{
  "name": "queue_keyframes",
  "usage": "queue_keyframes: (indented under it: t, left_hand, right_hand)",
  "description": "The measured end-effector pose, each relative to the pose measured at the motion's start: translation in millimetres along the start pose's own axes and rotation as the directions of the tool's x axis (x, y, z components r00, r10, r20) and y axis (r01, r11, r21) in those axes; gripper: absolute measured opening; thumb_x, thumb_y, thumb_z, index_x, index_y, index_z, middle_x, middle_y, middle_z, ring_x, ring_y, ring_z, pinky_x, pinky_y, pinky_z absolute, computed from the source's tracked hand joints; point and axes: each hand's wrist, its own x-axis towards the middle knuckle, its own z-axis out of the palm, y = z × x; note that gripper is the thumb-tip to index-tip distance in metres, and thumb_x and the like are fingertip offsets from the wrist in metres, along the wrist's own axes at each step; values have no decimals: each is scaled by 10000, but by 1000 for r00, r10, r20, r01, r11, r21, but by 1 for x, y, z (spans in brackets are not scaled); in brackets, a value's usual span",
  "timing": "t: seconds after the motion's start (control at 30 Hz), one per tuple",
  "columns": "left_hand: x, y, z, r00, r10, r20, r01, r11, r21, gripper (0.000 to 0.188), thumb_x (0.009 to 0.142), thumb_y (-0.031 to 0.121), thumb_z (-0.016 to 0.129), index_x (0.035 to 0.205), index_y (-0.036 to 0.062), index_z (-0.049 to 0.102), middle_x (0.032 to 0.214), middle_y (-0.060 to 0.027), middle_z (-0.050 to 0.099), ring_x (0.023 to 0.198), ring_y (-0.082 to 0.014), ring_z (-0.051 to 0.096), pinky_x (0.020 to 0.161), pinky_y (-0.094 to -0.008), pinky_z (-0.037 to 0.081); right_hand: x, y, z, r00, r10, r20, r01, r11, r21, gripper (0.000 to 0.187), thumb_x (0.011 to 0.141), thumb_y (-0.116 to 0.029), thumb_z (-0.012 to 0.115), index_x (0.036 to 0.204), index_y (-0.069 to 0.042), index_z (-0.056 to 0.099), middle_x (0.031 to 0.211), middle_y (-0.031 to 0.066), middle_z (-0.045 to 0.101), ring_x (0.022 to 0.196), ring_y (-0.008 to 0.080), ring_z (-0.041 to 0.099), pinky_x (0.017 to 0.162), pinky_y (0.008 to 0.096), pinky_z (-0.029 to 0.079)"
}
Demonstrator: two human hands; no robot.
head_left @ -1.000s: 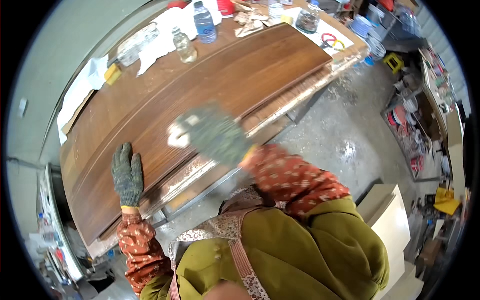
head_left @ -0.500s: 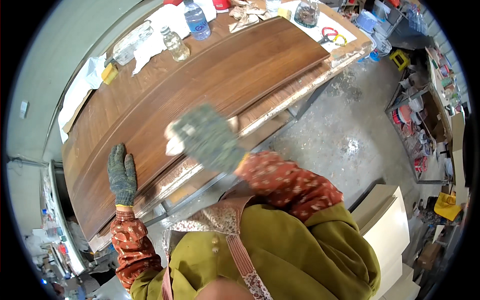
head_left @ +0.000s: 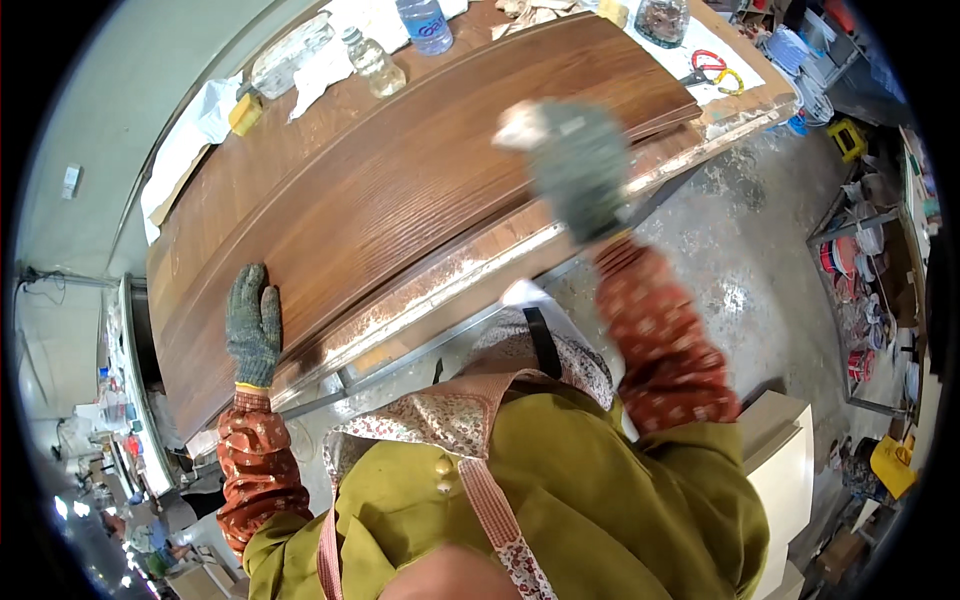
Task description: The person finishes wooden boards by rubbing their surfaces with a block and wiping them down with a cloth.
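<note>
Swept toward one o'clock since the earlier frame, with the right hand (head_left: 582, 165) over a white wad (head_left: 520, 128).
Blurred there, with gloved fingers seemingly curled on the wad, left showing at the glove's ten-o'clock side; cannot tell how tightly closed. Braced at nine o'clock with the gloved left hand (head_left: 253, 325), laid flat with fingers straight and hold of nothing, on the brown wooden board (head_left: 400, 200) near its eight-o'clock end. Spanned by that board from eight o'clock to one o'clock, along the bench (head_left: 450, 285). Lined beyond with a yellow sponge (head_left: 245, 116) at ten, a clear bottle (head_left: 377, 68) at eleven, a blue-labelled bottle (head_left: 428, 28) near twelve and scissors (head_left: 697, 77) at half past one.
</note>
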Motion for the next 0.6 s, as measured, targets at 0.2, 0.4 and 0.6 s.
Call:
queue_keyframes:
  t: [0.2, 0.4, 0.6]
  left_hand:
    - [-10, -12, 0, 999, 7, 34, -8, 1000, 17, 307, 941, 181, 508, 1186, 9, 578, 1217, -195, 568, 1155, -346, 520, 1003, -412, 390]
    - [-12, 10, -12, 997, -60, -56, 60, 998, 11, 264, 932, 156, 515, 1128, 4, 608, 1117, -182, 618, 1047, -347, 579, 940, -418, 438]
    - [-24, 49, 11, 980, -153, -125, 161, 986, 53, 281, 926, 154, 518, 1165, 33, 603, 1178, -168, 598, 1119, -349, 538, 985, -434, 397]
  right_hand:
    - [1, -67, 8, 960, -183, -210, 236, 936, 261, 383, 806, -261, 657, 1127, -64, 586, 989, 68, 617, 929, 186, 593, 821, 385, 518]
    - [6, 118, -9, 967, 245, -61, -232, 957, 172, 319, 892, -231, 525, 1161, -67, 577, 1112, 170, 594, 1005, 358, 554, 899, 413, 433]
    - [12, 186, 7, 941, 339, 14, -339, 938, 73, 372, 898, -324, 522, 1182, -89, 570, 1102, 181, 621, 977, 348, 598, 857, 427, 464]
